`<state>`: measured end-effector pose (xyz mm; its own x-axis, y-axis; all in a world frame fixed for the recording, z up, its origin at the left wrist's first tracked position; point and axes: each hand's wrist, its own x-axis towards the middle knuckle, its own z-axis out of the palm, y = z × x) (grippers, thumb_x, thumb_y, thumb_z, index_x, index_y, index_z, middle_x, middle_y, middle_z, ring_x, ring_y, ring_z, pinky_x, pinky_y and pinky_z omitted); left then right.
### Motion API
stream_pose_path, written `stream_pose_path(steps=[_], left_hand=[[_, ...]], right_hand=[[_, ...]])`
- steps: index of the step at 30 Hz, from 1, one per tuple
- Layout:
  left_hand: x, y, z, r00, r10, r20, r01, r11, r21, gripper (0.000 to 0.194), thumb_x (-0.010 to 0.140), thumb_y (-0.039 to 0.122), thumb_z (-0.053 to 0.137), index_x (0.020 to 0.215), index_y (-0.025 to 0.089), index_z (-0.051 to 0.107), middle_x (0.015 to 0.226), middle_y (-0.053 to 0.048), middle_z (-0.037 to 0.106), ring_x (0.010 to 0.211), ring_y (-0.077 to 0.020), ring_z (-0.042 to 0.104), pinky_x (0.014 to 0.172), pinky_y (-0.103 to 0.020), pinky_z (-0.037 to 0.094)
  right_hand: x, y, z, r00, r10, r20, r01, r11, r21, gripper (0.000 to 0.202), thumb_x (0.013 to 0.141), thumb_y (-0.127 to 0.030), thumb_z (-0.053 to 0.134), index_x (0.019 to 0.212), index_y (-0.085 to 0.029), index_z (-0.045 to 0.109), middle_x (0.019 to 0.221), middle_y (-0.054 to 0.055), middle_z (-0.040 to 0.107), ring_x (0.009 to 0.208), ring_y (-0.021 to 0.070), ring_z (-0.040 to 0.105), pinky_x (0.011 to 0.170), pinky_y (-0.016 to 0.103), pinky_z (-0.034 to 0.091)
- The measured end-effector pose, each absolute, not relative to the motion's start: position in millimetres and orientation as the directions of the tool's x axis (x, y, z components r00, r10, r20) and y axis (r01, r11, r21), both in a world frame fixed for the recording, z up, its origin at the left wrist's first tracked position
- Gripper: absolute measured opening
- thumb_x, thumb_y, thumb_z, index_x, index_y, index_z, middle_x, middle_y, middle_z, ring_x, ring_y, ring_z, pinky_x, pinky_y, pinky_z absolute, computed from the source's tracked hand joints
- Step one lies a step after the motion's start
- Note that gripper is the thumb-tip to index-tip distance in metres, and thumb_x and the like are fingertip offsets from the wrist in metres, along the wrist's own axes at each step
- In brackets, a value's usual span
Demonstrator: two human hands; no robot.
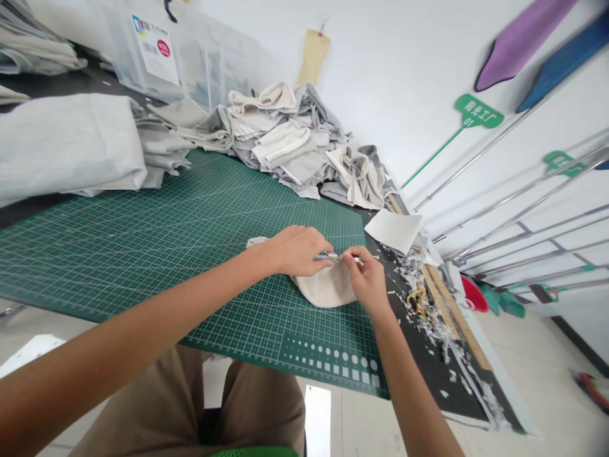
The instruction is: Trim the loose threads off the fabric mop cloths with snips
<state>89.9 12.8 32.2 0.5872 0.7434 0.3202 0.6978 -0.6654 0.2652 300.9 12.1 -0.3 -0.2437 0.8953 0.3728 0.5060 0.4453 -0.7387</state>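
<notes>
A cream cloth piece [326, 289] lies on the green cutting mat [190, 216], partly hidden under both hands. My left hand [301, 249] is closed over its upper edge, around a small tool [325, 255] with a bluish part and a shiny metal end; its exact kind is unclear. My right hand [366, 276] pinches the cloth's upper right edge, close to the tool's metal end. A bit of the cloth shows past my left wrist.
Grey and cream cloth pieces [285, 143] are heaped at the mat's far edge. Folded cloth [71, 143] lies left, before a clear plastic box [190, 51]. On the right are white scraps [431, 317], gold-handled scissors [417, 301] and wooden strips [457, 317].
</notes>
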Motion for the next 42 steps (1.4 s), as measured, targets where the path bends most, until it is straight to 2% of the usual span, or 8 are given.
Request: stream_pose_path(steps=[10, 19, 24, 36, 42], left_hand=[[98, 16, 19, 0.577, 0.739, 0.349, 0.656, -0.673, 0.34, 0.028, 0.088, 0.039, 0.051, 0.108, 0.028, 0.068, 0.082, -0.002, 0.071, 0.078, -0.0205, 0.064, 0.063, -0.029, 0.041], [103, 15, 16, 0.582, 0.712, 0.394, 0.645, -0.699, 0.309, 0.028, 0.09, 0.037, 0.051, 0.109, 0.025, 0.067, 0.084, -0.004, 0.068, 0.079, -0.0197, 0.063, 0.064, -0.029, 0.043], [103, 14, 13, 0.586, 0.702, 0.404, 0.646, -0.706, 0.29, 0.025, 0.091, 0.036, 0.049, 0.098, 0.021, 0.068, 0.082, -0.004, 0.065, 0.074, -0.0183, 0.062, 0.061, -0.028, 0.041], [104, 13, 11, 0.591, 0.679, 0.436, 0.615, -0.729, 0.302, 0.025, 0.092, 0.033, 0.048, 0.091, 0.019, 0.068, 0.077, -0.003, 0.064, 0.071, -0.017, 0.06, 0.061, -0.028, 0.041], [105, 12, 9, 0.604, 0.674, 0.426, 0.605, -0.735, 0.305, 0.027, 0.093, 0.032, 0.046, 0.093, 0.02, 0.07, 0.078, -0.004, 0.065, 0.071, -0.0175, 0.061, 0.061, -0.029, 0.042]], right_hand=[[300, 10, 3, -0.258, 0.871, 0.417, 0.539, 0.489, -0.686, 0.018, 0.092, -0.035, 0.046, 0.085, -0.021, 0.057, 0.083, 0.004, 0.058, 0.081, 0.0174, 0.055, 0.068, 0.028, 0.045], [298, 9, 6, -0.283, 0.84, 0.462, 0.568, 0.535, -0.625, 0.014, 0.091, -0.029, 0.049, 0.084, -0.021, 0.057, 0.084, 0.003, 0.058, 0.083, 0.0174, 0.054, 0.07, 0.03, 0.042], [297, 8, 8, -0.298, 0.823, 0.484, 0.585, 0.558, -0.588, 0.015, 0.091, -0.029, 0.049, 0.083, -0.021, 0.058, 0.087, 0.004, 0.057, 0.087, 0.0185, 0.055, 0.071, 0.031, 0.042], [296, 7, 9, -0.3, 0.827, 0.475, 0.586, 0.552, -0.593, 0.018, 0.092, -0.032, 0.048, 0.082, -0.022, 0.059, 0.087, 0.004, 0.057, 0.085, 0.0191, 0.054, 0.071, 0.031, 0.044], [296, 8, 9, -0.282, 0.824, 0.492, 0.561, 0.557, -0.612, 0.017, 0.091, -0.032, 0.049, 0.082, -0.021, 0.058, 0.085, 0.004, 0.056, 0.085, 0.0181, 0.054, 0.073, 0.03, 0.043]])
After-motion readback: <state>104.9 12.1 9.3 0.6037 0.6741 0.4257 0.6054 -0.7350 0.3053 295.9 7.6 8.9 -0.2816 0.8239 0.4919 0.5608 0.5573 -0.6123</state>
